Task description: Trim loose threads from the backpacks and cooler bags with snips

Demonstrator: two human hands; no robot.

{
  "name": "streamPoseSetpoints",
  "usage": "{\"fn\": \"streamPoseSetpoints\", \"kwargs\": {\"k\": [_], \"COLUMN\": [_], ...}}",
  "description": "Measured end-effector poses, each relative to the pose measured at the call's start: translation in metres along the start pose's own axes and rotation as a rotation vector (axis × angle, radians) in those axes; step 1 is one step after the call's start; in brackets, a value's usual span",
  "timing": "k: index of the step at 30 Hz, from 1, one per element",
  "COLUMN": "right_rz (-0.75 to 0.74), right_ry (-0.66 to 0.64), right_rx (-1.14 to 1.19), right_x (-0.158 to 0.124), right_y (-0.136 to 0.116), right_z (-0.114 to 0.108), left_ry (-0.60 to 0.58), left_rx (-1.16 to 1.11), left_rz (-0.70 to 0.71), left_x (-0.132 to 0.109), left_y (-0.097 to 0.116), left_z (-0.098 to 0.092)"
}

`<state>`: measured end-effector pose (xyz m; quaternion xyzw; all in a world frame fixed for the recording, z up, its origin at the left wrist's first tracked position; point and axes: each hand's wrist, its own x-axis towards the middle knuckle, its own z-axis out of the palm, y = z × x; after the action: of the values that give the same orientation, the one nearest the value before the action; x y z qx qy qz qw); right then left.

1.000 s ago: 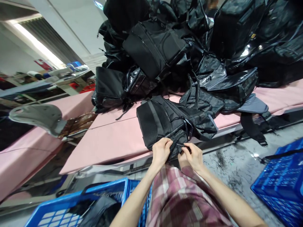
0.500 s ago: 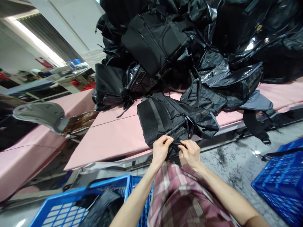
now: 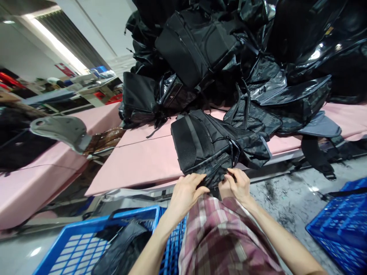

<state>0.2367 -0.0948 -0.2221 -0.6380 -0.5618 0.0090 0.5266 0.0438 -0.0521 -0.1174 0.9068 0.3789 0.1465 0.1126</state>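
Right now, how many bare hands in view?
2: the left hand at the near side of the black backpack, the right hand farther right along the same side. More could be hidden behind the bag pile.

Passage over pink tabletop (image 3: 134,164) left of backpack (image 3: 186,143); bag pile (image 3: 197,49) blocks far side.

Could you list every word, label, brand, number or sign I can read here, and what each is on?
No text can be read.
Red panel at the back: pale marks, too small and blurred to read.
Yellow patch on the dark pile, upper right: too small to read.
Near bag: no lettering I can make out.
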Motion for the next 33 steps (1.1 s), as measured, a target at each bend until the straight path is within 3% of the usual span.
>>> {"fn": "streamPoseSetpoints", "kwargs": {"k": [4, 10, 15, 21, 29, 33], "right_rz": [-0.029, 0.426, 0.569, 0.621, 0.646, 0.539], "right_ry": [-0.073, -0.032, -0.194, -0.188, -0.175, -0.295], "right_rx": [0.023, 0.282, 0.269, 0.462, 0.52, 0.341], "right_x": [0.005, 0.026, 0.044, 0.033, 0.021, 0.026], "right_y": [-0.007, 0.0, -0.012, -0.018, -0.02, -0.014], "right_z": [0.006, -0.002, 0.009, 0.017, 0.017, 0.008], "left_ry": [0.143, 0.244, 0.192, 0.346, 0.355, 0.325], "left_rx": [0.106, 0.151, 0.217, 0.34, 0.368, 0.365], "left_rz": [0.025, 0.029, 0.07, -0.115, -0.221, -0.184], "left_x": [0.003, 0.012, 0.021, 0.018, 0.028, 0.028], "left_y": [-0.004, -0.006, -0.012, -0.016, -0.004, -0.005], "left_z": [0.017, 0.029, 0.034, 0.045, 0.051, 0.051]}}
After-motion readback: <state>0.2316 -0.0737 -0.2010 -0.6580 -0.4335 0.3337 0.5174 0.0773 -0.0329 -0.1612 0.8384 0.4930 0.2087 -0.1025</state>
